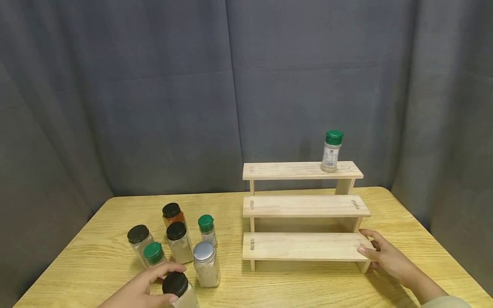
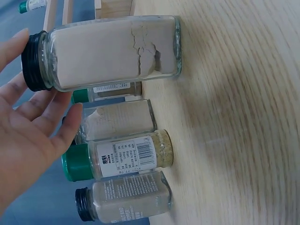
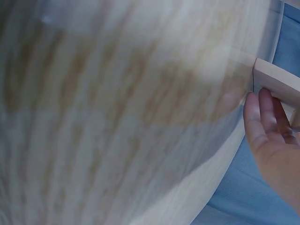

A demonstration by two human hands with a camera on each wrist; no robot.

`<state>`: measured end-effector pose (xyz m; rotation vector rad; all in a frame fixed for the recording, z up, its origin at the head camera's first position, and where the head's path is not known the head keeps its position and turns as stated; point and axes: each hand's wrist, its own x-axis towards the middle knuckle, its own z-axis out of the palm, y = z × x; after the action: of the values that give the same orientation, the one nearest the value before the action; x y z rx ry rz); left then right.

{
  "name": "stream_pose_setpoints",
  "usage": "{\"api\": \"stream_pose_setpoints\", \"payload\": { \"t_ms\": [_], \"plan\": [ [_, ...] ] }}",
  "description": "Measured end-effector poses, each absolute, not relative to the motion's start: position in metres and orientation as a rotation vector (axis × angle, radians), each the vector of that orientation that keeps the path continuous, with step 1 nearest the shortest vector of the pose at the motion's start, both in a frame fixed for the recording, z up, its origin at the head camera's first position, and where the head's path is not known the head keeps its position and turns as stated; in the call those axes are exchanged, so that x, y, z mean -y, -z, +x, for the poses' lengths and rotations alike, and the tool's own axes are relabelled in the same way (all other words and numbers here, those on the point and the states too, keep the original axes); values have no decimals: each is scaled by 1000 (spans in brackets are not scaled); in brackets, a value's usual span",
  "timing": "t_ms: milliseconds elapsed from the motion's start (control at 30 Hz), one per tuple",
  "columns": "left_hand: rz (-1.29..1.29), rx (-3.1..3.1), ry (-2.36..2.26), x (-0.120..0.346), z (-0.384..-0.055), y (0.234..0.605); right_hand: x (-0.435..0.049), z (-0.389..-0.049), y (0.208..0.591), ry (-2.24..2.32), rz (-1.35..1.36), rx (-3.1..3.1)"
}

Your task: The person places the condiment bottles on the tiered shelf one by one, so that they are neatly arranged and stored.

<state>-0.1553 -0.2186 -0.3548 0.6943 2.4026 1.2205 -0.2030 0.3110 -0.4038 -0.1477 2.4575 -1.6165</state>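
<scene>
My left hand [image 1: 142, 287] holds a square glass spice jar [image 2: 108, 54] by its black lid, thumb on one side and fingertips on the other. Pale powder with a crack through it fills the jar. It stands upright at the table's front, nearest me among the grouped jars. On the other side, my right hand [image 1: 390, 260] grips the right end of a three-tier wooden rack [image 1: 304, 247], thumb on top of the lowest shelf and fingers against the side support. A green-capped spice bottle [image 1: 331, 155] stands on the top shelf, toward its right end.
Left of the rack stand a silver-lidded jar [image 1: 208, 269], a small green-capped bottle [image 1: 208, 233], another green-capped bottle [image 1: 154, 253] and black-lidded jars, one with reddish contents [image 1: 174, 217]. Grey curtains [image 1: 165, 107] hang behind and beside the wooden table [image 1: 96, 248].
</scene>
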Motion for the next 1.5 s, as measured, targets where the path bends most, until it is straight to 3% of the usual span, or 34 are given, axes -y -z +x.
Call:
{"api": "stream_pose_setpoints", "payload": {
  "t_ms": [267, 1500],
  "plan": [
    [618, -2311, -1272, 219, -156, 360, -312, -203, 404, 1623, -192, -2453],
    [851, -2141, -1264, 223, -173, 372, -310, -201, 405, 1656, -126, -2500]
  ]
}}
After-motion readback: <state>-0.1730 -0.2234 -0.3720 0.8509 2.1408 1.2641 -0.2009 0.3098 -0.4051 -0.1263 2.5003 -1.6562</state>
